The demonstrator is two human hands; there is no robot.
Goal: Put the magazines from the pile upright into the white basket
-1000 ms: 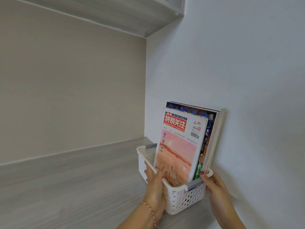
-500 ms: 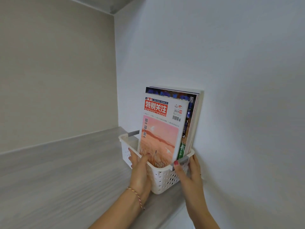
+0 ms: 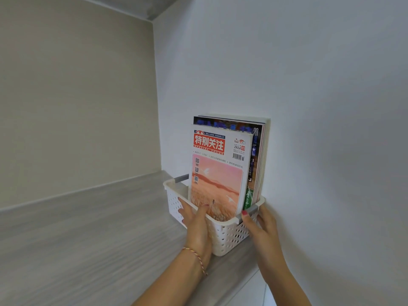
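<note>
A white perforated basket (image 3: 227, 236) stands on a grey wood-grain shelf (image 3: 88, 235), pushed into the corner by the white wall. Several magazines (image 3: 218, 173) stand upright in it; the front one has a red title block and a pink landscape cover, and darker ones lean behind it against the wall. My left hand (image 3: 195, 219) grips the basket's long left rim, thumb over the edge. My right hand (image 3: 259, 224) holds the near right corner by the grey handle (image 3: 248, 212).
A beige back panel (image 3: 77, 96) rises behind the shelf and a white side wall (image 3: 309, 107) closes it on the right. Another shelf's underside (image 3: 141, 5) shows at the top. The shelf's front edge runs at the lower right.
Both hands stay on the basket. The basket with its magazines sits a little further left in view than a second ago, and the view has shifted with it.
</note>
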